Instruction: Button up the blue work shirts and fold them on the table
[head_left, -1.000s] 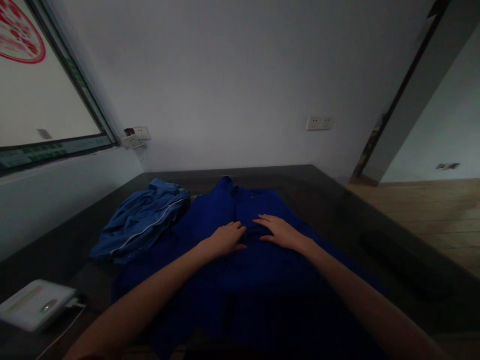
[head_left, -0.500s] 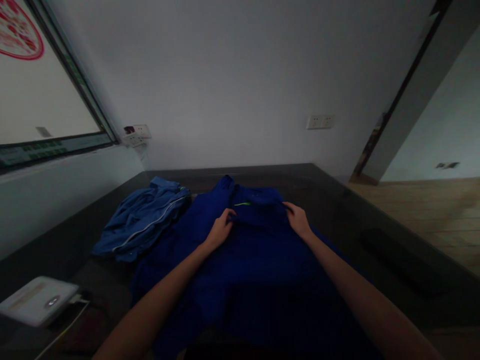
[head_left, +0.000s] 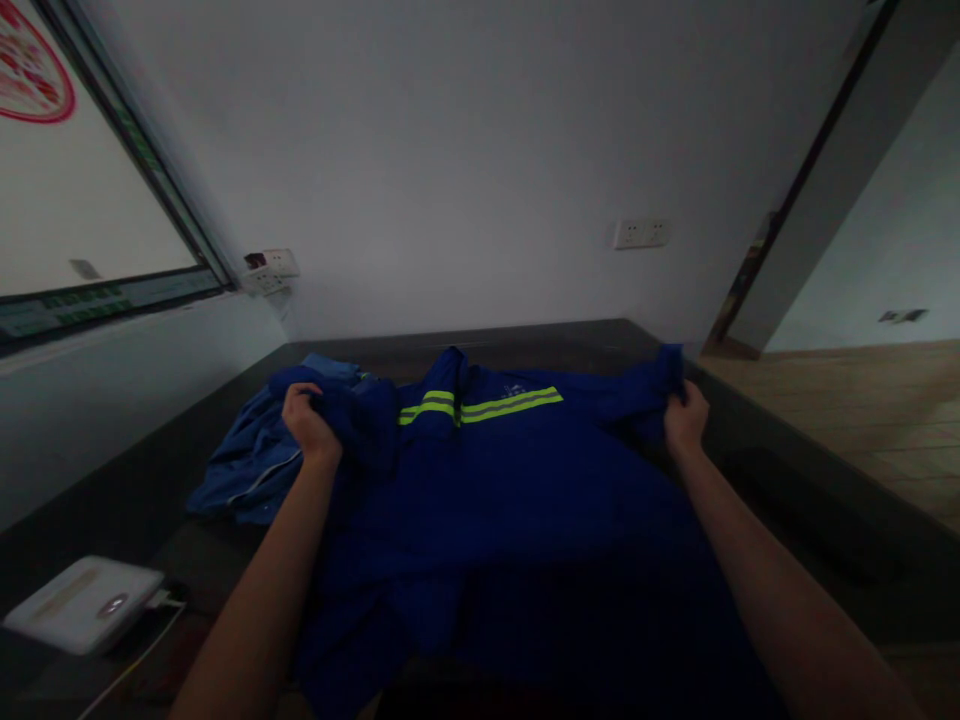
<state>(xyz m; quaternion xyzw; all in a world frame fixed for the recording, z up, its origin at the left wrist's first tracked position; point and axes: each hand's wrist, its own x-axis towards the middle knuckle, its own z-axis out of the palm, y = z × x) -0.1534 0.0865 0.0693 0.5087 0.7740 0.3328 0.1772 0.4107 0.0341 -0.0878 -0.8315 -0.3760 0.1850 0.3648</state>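
Note:
A dark blue work jacket [head_left: 517,490] with a yellow-green and grey reflective stripe [head_left: 514,403] across its chest lies spread over the dark table. My left hand [head_left: 311,420] is closed on a bunched part of the jacket at the left, just over a second garment. At the right, my right hand [head_left: 685,415] grips the end of the jacket's sleeve, which is lifted a little. The jacket's lower part fades into shadow near my body. That second garment, a lighter blue one [head_left: 247,465] with a pale zip or piping line, lies crumpled beneath and beside my left hand.
A white box-shaped device [head_left: 82,603] with a cable sits at the table's left front. A long black object [head_left: 814,510] lies on the right side of the table [head_left: 525,338]. Wall sockets [head_left: 641,234] are on the wall behind.
My hands have moved apart, the left to the left and the right to the right, pulling out the jacket's sides. The chest stripe, mostly covered before, now shows.

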